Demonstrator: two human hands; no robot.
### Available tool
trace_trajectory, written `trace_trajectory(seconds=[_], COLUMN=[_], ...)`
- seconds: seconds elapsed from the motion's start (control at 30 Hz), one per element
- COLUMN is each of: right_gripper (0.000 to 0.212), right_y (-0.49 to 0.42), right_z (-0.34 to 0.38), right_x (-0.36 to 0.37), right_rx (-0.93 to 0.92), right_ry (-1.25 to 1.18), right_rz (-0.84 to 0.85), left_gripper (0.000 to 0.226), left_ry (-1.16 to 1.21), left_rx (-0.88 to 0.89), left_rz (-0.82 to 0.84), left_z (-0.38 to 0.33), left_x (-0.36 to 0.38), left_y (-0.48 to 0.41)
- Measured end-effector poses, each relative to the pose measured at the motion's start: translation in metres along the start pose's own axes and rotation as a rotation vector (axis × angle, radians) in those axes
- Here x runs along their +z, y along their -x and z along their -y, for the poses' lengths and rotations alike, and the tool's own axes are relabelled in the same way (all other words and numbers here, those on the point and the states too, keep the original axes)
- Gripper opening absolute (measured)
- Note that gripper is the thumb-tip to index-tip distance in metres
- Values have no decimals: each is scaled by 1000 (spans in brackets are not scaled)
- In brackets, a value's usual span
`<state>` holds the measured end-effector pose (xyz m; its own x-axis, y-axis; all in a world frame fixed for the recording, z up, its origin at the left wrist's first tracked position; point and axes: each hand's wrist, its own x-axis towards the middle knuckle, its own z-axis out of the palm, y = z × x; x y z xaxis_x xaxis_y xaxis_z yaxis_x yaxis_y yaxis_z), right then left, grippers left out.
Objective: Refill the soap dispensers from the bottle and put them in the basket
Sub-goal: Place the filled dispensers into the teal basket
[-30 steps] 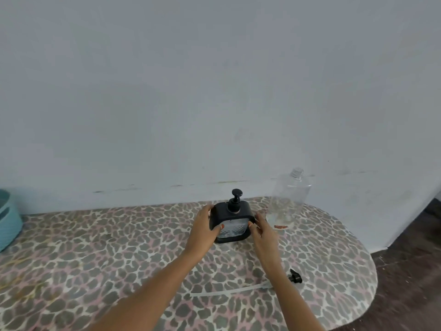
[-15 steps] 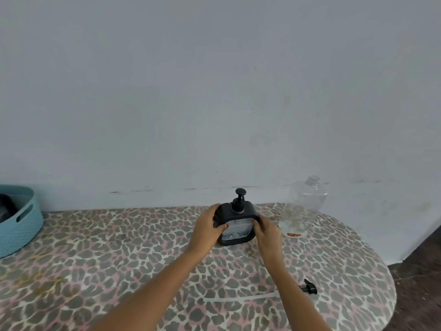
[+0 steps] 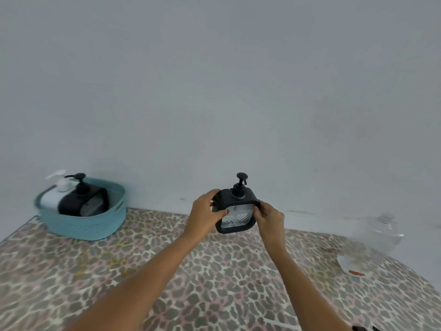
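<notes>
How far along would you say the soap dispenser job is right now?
Done: a white dispenser and a black dispenser already sit in the teal basket. In hand: the left hand and right hand grip a third dispenser, pump fitted, with the clear bottle standing aside to the right. Left: setting this one in the basket; no others show on the table.

The dispenser (image 3: 236, 212) has been lifted off the table (image 3: 214, 285), toward the basket (image 3: 83, 226).

A matt black dispenser (image 3: 236, 206) with faceted clear panel; ribbed teal plastic basket (image 3: 83, 223); clear plastic bottle (image 3: 372, 244).
</notes>
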<state>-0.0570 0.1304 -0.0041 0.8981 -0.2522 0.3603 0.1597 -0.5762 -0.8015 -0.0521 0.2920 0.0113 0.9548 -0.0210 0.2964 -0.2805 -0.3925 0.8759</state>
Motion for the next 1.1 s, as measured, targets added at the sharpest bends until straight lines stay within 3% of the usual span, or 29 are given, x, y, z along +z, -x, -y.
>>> trace_trajectory(seconds=[0.57, 0.83, 1.1], right_gripper=[23, 25, 25], right_y=[-25, -23, -23], right_z=[144, 169, 166], right_x=[195, 258, 288], right_rx=[-281, -320, -373], right_ry=[-139, -222, -187], right_rz=[259, 355, 406], left_gripper=[45, 46, 52], left_ry=[-139, -160, -147], left_rx=[-89, -125, -179], left_rz=[-350, -500, -564], left_z=[49, 83, 110], left_x=[-213, -253, -248], left_y=[-11, -8, -1])
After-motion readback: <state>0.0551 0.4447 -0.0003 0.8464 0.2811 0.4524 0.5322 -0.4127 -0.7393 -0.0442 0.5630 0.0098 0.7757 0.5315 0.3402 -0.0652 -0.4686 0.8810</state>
